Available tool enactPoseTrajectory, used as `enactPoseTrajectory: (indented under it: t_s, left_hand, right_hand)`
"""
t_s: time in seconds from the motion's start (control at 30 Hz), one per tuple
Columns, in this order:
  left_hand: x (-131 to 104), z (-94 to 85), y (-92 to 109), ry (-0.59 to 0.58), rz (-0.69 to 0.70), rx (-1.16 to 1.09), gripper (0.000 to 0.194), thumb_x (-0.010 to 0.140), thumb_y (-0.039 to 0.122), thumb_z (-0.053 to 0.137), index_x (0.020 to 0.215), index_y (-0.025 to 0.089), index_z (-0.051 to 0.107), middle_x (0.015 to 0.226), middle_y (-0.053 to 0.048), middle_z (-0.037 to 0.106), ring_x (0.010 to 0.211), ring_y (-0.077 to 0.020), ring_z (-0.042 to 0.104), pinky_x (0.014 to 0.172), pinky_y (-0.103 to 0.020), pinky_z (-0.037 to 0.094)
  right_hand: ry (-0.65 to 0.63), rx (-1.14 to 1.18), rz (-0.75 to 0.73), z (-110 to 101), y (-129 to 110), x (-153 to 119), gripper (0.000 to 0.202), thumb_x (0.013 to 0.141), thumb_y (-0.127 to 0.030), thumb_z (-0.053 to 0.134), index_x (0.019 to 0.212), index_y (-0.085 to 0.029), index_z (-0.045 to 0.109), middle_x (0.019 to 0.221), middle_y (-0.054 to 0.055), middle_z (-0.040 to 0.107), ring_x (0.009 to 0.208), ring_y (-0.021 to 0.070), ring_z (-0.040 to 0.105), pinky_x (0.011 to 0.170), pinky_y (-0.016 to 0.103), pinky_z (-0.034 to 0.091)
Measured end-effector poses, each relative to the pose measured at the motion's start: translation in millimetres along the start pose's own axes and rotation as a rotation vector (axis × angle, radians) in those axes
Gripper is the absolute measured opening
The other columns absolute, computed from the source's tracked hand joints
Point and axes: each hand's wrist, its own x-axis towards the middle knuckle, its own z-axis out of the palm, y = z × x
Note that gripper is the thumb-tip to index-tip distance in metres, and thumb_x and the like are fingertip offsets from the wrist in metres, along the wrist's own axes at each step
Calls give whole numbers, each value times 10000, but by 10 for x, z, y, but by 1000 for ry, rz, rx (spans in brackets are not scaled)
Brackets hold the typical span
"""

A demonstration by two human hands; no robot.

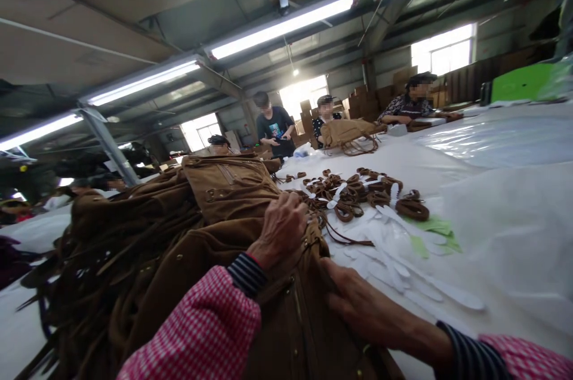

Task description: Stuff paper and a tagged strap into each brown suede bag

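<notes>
A brown fabric bag point(286, 314) with a zipper and small metal eyelets lies right in front of me. My left hand point(283, 226) is closed on its upper edge, knuckles up, fingertips partly hidden. At the bag's right side, my right hand point(353, 296) grips the edge, its fingers partly out of sight behind and under the fabric. Beyond my left hand sits another brown bag point(224, 183) with a zipper, on top of a heap of brown bags and straps point(107, 249) at the left.
Coiled brown straps point(349, 189) with white ties lie on the white table point(403, 159). White strips point(430, 284) and green pieces point(434, 234) are nearer. Clear plastic point(492, 141) covers the right side. Several people sit or stand behind, near a further brown bag point(347, 132).
</notes>
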Motion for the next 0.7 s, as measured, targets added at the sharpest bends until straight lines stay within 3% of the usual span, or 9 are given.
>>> enactPoseTrajectory:
  t_s: [0.13,0.17,0.23,0.37,0.43,0.57,0.63,0.7]
  left_hand:
    - [243,80,342,-428,252,-195,370,850,349,665,1212,277,638,1020,-50,685,1050,-262,581,858,-376,462]
    - [289,122,396,-490,274,-177,356,805,315,690,1157,261,664,982,-59,690,1044,-275,584,881,-408,457]
    - [350,196,466,-504,270,-138,244,730,233,711,973,212,702,926,-87,689,1046,-302,577,932,-479,430]
    - [337,223,446,-379,194,-148,94,682,150,698,761,175,654,879,-107,684,1056,-305,566,919,-443,423]
    - [271,167,369,-282,110,-164,97,701,124,660,776,181,637,865,-98,682,1025,-290,576,825,-375,433]
    - [133,-16,154,-5,-164,-213,85,879,194,549,947,201,600,873,-59,659,859,-225,600,697,-301,389]
    - [126,-103,32,257,-421,-552,109,905,310,608,929,206,587,787,-13,626,750,-181,579,669,-273,370]
    - [167,-169,-95,516,-674,-1036,243,823,385,731,862,203,574,690,30,579,656,-144,545,630,-248,363]
  right_hand:
    - [36,40,-12,28,27,16,511,767,-196,524,1262,-105,609,1247,188,668,1197,341,593,1076,486,438]
    - [46,73,-14,29,38,3,521,764,-207,539,1271,-112,610,1272,181,660,1194,336,592,1078,484,438]
    - [61,174,-17,16,48,-62,545,768,-245,581,1303,-146,611,1314,151,650,1215,325,578,1084,470,438]
    - [-43,529,35,-38,20,-323,544,795,-357,663,1311,-185,634,1233,99,695,1168,316,614,1017,439,489]
    - [-98,636,44,-42,19,-470,523,818,-431,670,1283,-192,661,1156,81,714,1118,314,634,979,430,505]
    - [-28,562,38,14,74,-663,479,857,-558,645,1210,-241,710,1187,57,691,1178,318,579,1024,418,463]
    - [-1,529,68,54,109,-691,432,882,-579,607,1134,-252,734,1164,50,691,1155,311,579,1001,405,468]
    - [24,514,68,89,140,-677,389,901,-563,580,1048,-242,743,1095,46,697,1089,293,595,942,380,485]
